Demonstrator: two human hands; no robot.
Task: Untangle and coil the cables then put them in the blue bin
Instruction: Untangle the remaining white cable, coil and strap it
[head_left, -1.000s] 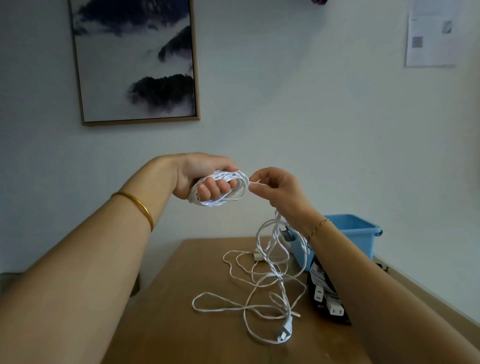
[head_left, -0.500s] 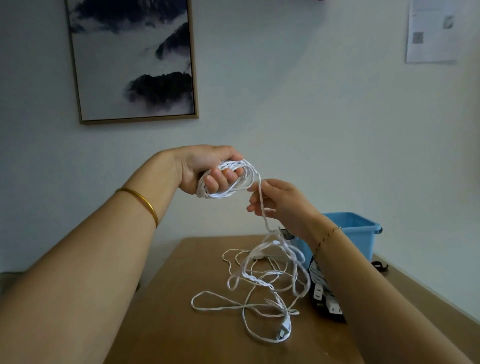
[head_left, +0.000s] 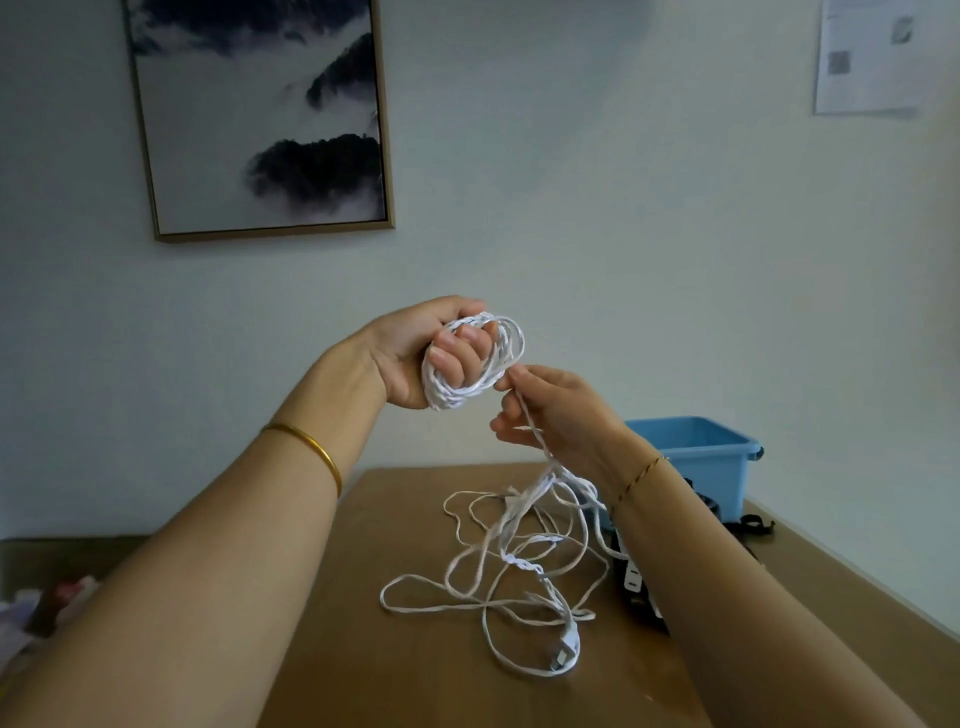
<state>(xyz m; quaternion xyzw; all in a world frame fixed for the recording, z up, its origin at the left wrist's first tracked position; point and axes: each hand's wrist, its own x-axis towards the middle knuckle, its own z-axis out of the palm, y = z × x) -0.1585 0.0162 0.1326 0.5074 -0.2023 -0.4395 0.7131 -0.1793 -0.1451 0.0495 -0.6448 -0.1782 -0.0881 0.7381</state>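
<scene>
Cable (head_left: 501, 358) is wound in a white coil round the curled fingers of your left hand (head_left: 410, 353), held up above the tabletop (head_left: 415, 649). Your right hand (head_left: 558, 418) pinches the strand just below the coil (the rest trails down into a loose tangle on the tabletop). Blue bin (head_left: 698, 452) sits far right.

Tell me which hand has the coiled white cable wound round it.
The left hand, fingers curled through the white coil; the right hand only holds the loose strand below.
</scene>
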